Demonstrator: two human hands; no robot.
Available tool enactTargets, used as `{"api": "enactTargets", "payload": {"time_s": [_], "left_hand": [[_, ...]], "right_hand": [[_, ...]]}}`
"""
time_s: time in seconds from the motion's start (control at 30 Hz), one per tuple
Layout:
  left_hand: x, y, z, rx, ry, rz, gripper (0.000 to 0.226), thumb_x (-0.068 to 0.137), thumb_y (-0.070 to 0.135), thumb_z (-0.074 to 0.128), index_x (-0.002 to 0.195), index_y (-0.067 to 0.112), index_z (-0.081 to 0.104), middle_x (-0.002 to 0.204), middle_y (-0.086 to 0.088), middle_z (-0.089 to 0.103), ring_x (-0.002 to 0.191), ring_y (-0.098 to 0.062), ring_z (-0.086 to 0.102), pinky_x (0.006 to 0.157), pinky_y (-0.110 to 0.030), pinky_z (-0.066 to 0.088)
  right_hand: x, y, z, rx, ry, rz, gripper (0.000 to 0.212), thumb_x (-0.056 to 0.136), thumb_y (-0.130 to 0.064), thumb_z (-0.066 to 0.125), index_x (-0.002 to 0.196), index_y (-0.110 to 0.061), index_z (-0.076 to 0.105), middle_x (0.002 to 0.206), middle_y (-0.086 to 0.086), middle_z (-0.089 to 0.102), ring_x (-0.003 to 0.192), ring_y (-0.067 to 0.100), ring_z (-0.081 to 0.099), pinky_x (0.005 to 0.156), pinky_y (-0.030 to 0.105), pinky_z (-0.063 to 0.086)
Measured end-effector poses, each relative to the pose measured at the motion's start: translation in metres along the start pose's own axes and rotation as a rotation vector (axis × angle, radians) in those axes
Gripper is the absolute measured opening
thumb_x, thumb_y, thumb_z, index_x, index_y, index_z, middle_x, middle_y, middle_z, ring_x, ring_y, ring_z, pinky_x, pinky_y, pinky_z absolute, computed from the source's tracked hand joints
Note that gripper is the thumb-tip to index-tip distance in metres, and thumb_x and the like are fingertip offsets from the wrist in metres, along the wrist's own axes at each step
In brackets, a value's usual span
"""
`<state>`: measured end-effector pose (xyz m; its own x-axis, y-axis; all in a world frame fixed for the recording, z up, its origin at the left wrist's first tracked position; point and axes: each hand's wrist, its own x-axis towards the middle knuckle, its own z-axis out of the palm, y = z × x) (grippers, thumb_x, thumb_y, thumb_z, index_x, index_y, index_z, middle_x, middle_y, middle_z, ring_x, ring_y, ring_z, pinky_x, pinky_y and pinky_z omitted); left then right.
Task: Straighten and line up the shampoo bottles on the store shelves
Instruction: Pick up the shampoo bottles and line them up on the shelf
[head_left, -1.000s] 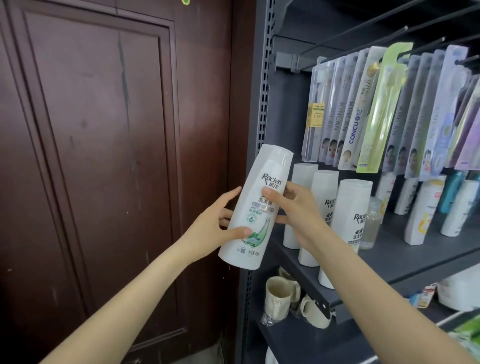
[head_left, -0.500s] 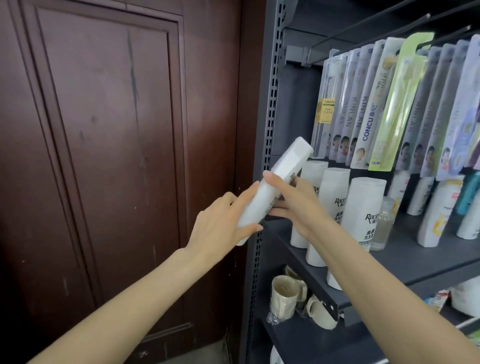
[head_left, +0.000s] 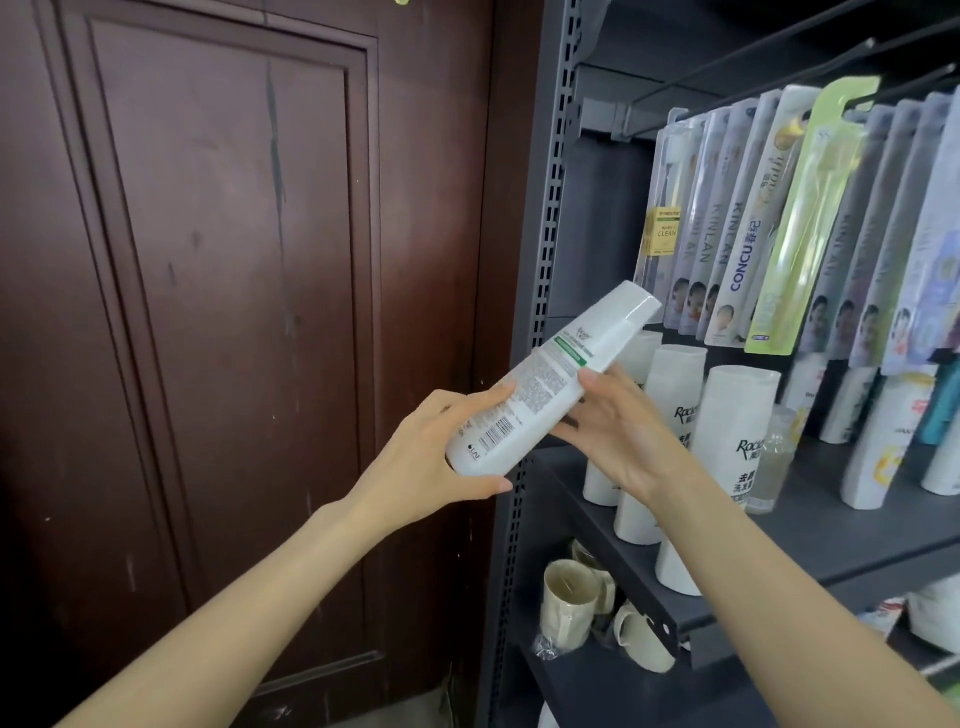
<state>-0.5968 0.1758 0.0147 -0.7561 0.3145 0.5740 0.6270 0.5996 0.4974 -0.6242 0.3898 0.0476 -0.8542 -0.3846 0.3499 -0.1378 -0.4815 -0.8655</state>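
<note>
A white shampoo bottle (head_left: 550, 379) is held tilted in front of the shelf's left post, cap up and to the right, its back label with a barcode facing me. My left hand (head_left: 436, 457) grips its base. My right hand (head_left: 618, 421) holds its middle from the right side. Behind my right hand a row of three white Raclen bottles (head_left: 737, 436) stands upright on the dark grey shelf (head_left: 841, 525), partly hidden by my arm. More white and teal bottles (head_left: 883, 441) stand further right.
Packaged toothbrushes (head_left: 769, 234) hang on hooks above the bottles. A small clear bottle (head_left: 774, 462) stands beside the Raclen row. Cream mugs (head_left: 566, 608) sit on the shelf below. A dark wooden door (head_left: 234, 312) fills the left side, next to the perforated shelf post (head_left: 550, 208).
The bottle has been turned in my hands: front label a second ago, then edge-on, now its back label with the barcode faces me. Both hands stayed on it.
</note>
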Motion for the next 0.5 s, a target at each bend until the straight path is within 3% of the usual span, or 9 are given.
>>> {"api": "enactTargets", "payload": {"time_s": [0.17, 0.23, 0.33, 0.5], "left_hand": [[0.0006, 0.0013, -0.0038, 0.119, 0.062, 0.051, 0.089, 0.066, 0.039, 0.08, 0.129, 0.062, 0.022, 0.122, 0.014, 0.037, 0.114, -0.003, 0.037, 0.095, -0.015, 0.035], [0.0018, 0.0012, -0.0043, 0.114, 0.059, 0.042, 0.088, 0.067, 0.039, 0.08, 0.129, 0.062, 0.021, 0.122, 0.013, 0.038, 0.114, -0.004, 0.038, 0.096, -0.017, 0.036], [0.0019, 0.0017, -0.0043, 0.029, 0.033, 0.012, 0.086, 0.067, 0.037, 0.08, 0.134, 0.054, 0.029, 0.122, 0.013, 0.045, 0.113, -0.002, 0.043, 0.097, -0.024, 0.042], [0.0019, 0.0056, -0.0051, -0.272, -0.091, -0.069, 0.08, 0.068, 0.028, 0.08, 0.132, 0.052, 0.038, 0.127, 0.024, 0.051, 0.115, 0.002, 0.05, 0.096, -0.024, 0.046]], "right_hand": [[-0.0039, -0.0031, -0.0008, 0.013, -0.036, -0.002, 0.057, 0.085, -0.011, 0.058, 0.139, -0.009, 0.04, 0.136, 0.016, 0.053, 0.121, 0.034, 0.055, 0.092, 0.049, 0.052], [-0.0031, -0.0031, -0.0019, 0.018, -0.039, -0.001, 0.061, 0.084, -0.016, 0.066, 0.139, -0.011, 0.04, 0.135, 0.015, 0.055, 0.121, 0.034, 0.056, 0.091, 0.05, 0.052], [-0.0009, -0.0036, -0.0022, -0.026, -0.005, 0.02, 0.081, 0.064, -0.031, 0.084, 0.134, -0.018, 0.047, 0.131, 0.01, 0.059, 0.117, 0.032, 0.059, 0.086, 0.049, 0.054], [0.0026, -0.0034, -0.0036, 0.008, 0.03, -0.008, 0.087, 0.05, -0.041, 0.091, 0.126, -0.026, 0.05, 0.123, 0.003, 0.062, 0.117, 0.023, 0.059, 0.085, 0.043, 0.055]]}}
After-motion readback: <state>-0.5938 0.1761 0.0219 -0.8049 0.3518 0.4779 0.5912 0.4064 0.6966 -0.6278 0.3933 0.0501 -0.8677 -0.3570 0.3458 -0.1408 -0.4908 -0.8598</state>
